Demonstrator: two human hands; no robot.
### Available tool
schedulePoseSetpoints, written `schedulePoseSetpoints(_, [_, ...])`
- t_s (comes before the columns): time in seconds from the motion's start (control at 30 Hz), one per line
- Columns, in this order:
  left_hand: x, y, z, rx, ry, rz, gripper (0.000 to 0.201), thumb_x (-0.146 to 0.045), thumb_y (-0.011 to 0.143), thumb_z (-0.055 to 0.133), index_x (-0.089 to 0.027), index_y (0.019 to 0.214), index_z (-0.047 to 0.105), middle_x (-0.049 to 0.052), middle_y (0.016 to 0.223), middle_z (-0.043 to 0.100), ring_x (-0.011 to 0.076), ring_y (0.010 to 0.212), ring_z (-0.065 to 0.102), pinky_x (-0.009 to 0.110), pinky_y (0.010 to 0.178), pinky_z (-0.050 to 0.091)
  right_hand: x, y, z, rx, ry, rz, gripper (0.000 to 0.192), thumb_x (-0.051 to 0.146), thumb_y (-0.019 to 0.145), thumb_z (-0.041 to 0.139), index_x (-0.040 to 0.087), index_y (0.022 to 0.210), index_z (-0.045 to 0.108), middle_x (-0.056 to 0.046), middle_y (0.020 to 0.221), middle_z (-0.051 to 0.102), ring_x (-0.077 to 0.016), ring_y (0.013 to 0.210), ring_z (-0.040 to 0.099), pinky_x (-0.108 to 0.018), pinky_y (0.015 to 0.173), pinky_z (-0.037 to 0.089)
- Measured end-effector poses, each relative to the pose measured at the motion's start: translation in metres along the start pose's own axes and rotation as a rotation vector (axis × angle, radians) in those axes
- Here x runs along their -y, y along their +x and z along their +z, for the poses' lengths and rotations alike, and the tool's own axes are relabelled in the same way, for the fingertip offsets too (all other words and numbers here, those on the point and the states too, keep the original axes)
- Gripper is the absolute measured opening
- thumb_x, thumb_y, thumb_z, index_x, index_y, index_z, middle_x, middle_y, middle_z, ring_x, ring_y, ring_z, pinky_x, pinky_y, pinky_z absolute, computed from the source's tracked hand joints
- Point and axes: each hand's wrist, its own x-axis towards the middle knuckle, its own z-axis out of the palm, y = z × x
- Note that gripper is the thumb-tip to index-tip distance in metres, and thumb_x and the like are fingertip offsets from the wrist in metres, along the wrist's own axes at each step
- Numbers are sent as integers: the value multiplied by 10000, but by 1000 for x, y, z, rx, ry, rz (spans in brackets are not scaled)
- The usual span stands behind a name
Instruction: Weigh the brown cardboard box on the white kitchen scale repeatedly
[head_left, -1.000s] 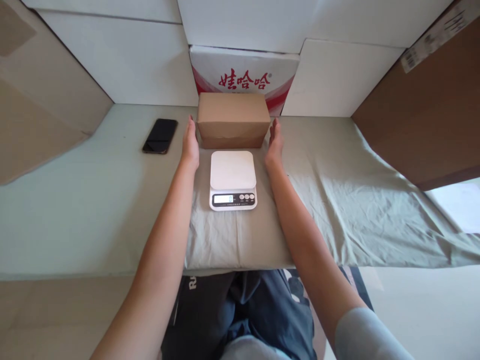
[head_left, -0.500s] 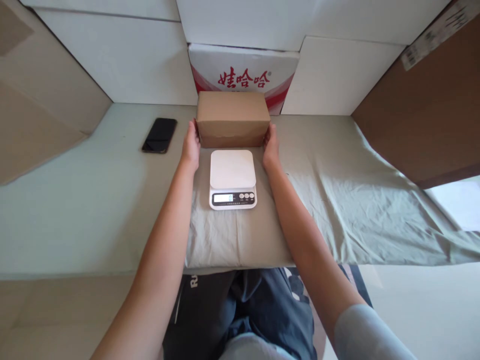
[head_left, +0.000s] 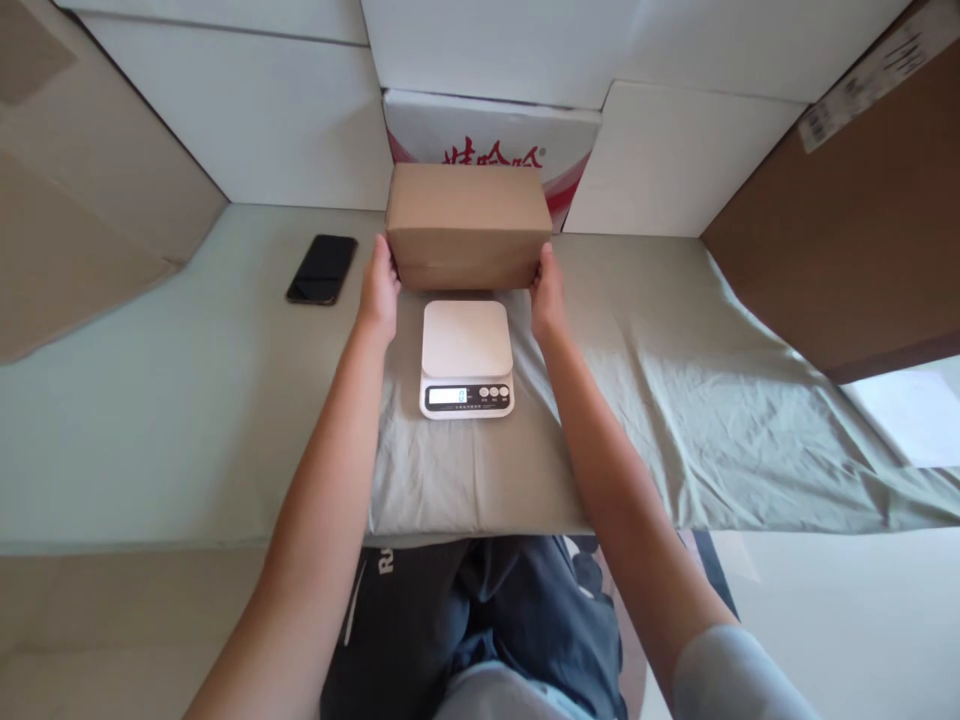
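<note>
Box (head_left: 468, 222): plain brown cardboard, closed, oblong, long side across the view, no tape or label visible on the faces shown. It sits at the far end of the table, directly behind the scale (head_left: 466, 358) and in front of a white carton with red print (head_left: 491, 130); whether its base touches the cloth cannot be told. Left hand (head_left: 379, 290) is pressed flat against the left end, right hand (head_left: 547, 292) against the right end, both clamped on the box, fingers partly hidden behind its lower corners. Handling, as a judgement: stiff walls, dry matt surface with fair grip, probably light to moderate in weight; contents unknown, so treat as possibly fragile. Best hold is as shown, palms on the two short ends low down, squeezing inward; the broad top offers no purchase. Scale: white, flat square platform, lit display and three buttons on the near edge, standing on a grey-green cloth (head_left: 697, 400) that is wrinkled toward the right and hangs at the near edge. Phone (head_left: 322, 269): black, face up, lying well to the left of the box. Surround: white panels behind, brown cardboard sheets leaning at both sides.
</note>
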Motion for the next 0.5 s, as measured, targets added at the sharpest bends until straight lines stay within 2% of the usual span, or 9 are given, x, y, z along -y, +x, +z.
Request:
schedulePoseSetpoints(0.13, [-27,-37,-3,45,-3,91,666,-823,862,570,-321,1271,724,16,1569,602,307,1584,400,468,1314,331,33,-45,-7,122,-48,-181,574,697,918,563,310,1330,667,17,1527,616,-281,1613,373,-552,1371,242])
schedulePoseSetpoints(0.23, [-41,-78,-7,64,-22,150,640,-813,853,595,-330,1240,753,25,1508,650,334,1577,407,482,1306,343,47,-92,-18,175,-110,-190,563,672,961,522,357,1417,622,29,1570,578,-281,1609,380,-547,1373,244])
schedulePoseSetpoints(0.37, [-41,-126,-16,71,8,130,575,-751,934,526,-337,1260,754,46,1458,686,319,1538,466,462,1274,388,52,-142,-30,151,-164,-159,558,663,975,507,371,1438,614,14,1550,606,-286,1573,429,-538,1380,243])
schedulePoseSetpoints(0.5, [-30,-148,-21,50,18,122,566,-721,970,483,-311,1245,761,77,1422,706,332,1470,541,511,1265,384,53,-162,-34,159,-209,-175,552,673,994,457,382,1436,615,-2,1526,629,-289,1584,412,-550,1354,309])
